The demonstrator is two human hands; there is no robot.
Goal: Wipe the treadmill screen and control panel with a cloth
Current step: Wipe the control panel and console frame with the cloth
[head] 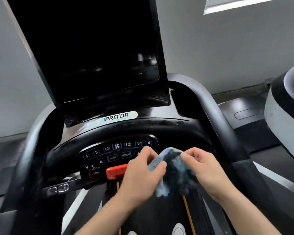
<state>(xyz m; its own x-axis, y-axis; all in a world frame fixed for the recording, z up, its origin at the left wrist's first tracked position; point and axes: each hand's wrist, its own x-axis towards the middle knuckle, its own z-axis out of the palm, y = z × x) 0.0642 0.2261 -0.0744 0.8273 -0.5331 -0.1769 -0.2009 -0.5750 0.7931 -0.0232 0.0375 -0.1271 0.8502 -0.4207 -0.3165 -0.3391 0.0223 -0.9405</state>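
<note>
The dark screen stands unobstructed, with open air in front of it. Both hands, the left hand and right hand, bunch the cloth over the control panel's right side. Curved handrails hem in the console on either side.

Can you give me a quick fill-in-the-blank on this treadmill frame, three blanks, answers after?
1. Both hands, left hand and right hand, hold a blue ____ in front of the control panel.
2. The screen above the panel is ____, showing no picture.
3. The clip below the MODE button is ____ in colour.

Missing words: cloth; dark; red
</note>
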